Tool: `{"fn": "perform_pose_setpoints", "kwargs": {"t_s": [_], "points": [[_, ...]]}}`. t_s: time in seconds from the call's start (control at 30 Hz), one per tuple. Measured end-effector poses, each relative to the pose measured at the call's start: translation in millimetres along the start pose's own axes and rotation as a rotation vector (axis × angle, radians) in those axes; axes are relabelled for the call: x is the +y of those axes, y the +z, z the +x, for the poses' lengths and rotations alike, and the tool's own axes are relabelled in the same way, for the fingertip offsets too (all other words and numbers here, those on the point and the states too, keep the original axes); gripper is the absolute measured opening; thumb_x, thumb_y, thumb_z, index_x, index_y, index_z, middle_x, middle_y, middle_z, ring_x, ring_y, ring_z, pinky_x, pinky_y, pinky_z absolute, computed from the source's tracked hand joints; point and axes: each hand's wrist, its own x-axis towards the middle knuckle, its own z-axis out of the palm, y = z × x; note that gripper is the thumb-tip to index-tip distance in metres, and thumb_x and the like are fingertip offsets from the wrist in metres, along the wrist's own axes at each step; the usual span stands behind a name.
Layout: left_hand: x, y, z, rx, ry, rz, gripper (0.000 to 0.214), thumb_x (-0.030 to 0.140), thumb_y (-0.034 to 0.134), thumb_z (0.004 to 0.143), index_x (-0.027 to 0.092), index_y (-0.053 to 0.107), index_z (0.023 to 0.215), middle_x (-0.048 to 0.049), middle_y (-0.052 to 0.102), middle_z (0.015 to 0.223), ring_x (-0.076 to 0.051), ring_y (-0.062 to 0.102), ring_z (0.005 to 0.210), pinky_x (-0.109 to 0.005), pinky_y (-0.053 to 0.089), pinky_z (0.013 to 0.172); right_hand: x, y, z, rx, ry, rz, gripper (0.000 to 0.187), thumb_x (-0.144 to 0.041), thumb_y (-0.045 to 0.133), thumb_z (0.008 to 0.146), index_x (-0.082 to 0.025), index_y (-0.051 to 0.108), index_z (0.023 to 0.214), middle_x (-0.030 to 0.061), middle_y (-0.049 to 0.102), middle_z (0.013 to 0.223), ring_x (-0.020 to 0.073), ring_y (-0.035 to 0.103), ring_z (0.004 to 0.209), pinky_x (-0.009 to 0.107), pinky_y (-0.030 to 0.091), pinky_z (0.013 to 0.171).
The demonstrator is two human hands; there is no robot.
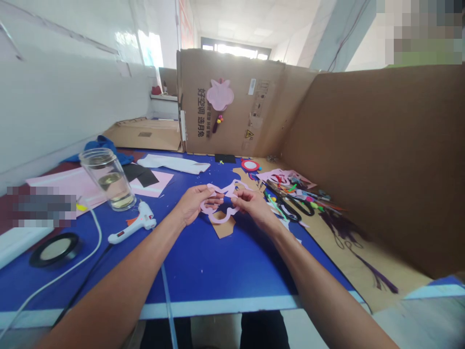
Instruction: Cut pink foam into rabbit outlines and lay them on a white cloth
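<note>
Between my two hands is a pink cut-out frame [220, 219], an outline with pointed tops and a scalloped lower edge, held above the blue table. My left hand [194, 203] pinches its upper left part between thumb and fingers. On the other side, my right hand [252, 203] pinches its upper right part. Below the frame lies a piece of brown cardboard [225, 229], partly covered by it. A white hot glue gun [134, 224] rests on the table to the left of my left hand.
At left stand a glass jar [114, 186] of pale liquid and a roll of black tape [54, 249]. Black scissors [290, 201] lie among scraps and tassels at right. Cardboard walls [247, 106] rise behind, bearing a pink shape [220, 95]. Cords cross the left side.
</note>
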Motion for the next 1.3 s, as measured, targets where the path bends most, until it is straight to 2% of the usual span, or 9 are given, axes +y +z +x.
{"fn": "perform_pose_setpoints", "kwargs": {"t_s": [0.27,0.5,0.7,0.9,1.3], "points": [[0.1,1.0,-0.3,-0.01,0.012,0.002,0.015,0.022,0.078,0.093,0.008,0.082,0.095,-0.0209,0.083,0.097,-0.02,0.08,0.076,-0.025,0.063,0.069,-1.0,0.8,1.9,0.025,0.032,0.012,0.046,-0.062,0.089,0.075,-0.021,0.073,0.087,0.0012,0.071,0.074,0.0119,0.049,0.056,0.028,0.036,0.055],[-2.1,-0.5,1.2,-0.025,0.029,-0.004,0.015,0.024,0.084,0.09,0.009,0.082,0.092,-0.0201,0.083,0.096,-0.021,0.081,0.079,-0.024,0.063,0.067,1.2,2.1,2.4,0.033,0.024,0.007,0.045,-0.063,0.088,0.075,-0.022,0.072,0.085,0.0012,0.07,0.071,0.0126,0.05,0.056,0.027,0.036,0.054],[-1.7,-1.5,2.8,0.014,0.015,0.008,0.013,0.021,0.083,0.09,0.009,0.082,0.09,-0.019,0.083,0.094,-0.02,0.081,0.077,-0.024,0.064,0.066,1.3,3.5,2.1,0.028,0.011,0.002,0.047,-0.063,0.088,0.074,-0.021,0.072,0.086,0.0015,0.07,0.072,0.0125,0.051,0.057,0.028,0.038,0.056],[-2.7,-2.0,3.2,0.057,0.025,0.028,0.011,0.019,0.077,0.094,0.009,0.08,0.089,-0.0191,0.083,0.092,-0.019,0.08,0.073,-0.025,0.063,0.067,5.0,2.3,0.6,0.016,-0.012,-0.034,0.041,-0.059,0.086,0.08,-0.021,0.074,0.088,0.0007,0.07,0.071,0.0127,0.05,0.058,0.028,0.037,0.056],[-1.2,2.4,0.6,0.08,-0.011,0.051,0.014,0.017,0.073,0.096,0.009,0.082,0.09,-0.0193,0.083,0.095,-0.02,0.08,0.076,-0.024,0.062,0.065,4.4,3.8,2.2,0.01,0.002,0.003,0.042,-0.06,0.087,0.078,-0.021,0.073,0.086,-0.0004,0.066,0.068,0.0127,0.049,0.057,0.028,0.036,0.056]]}}
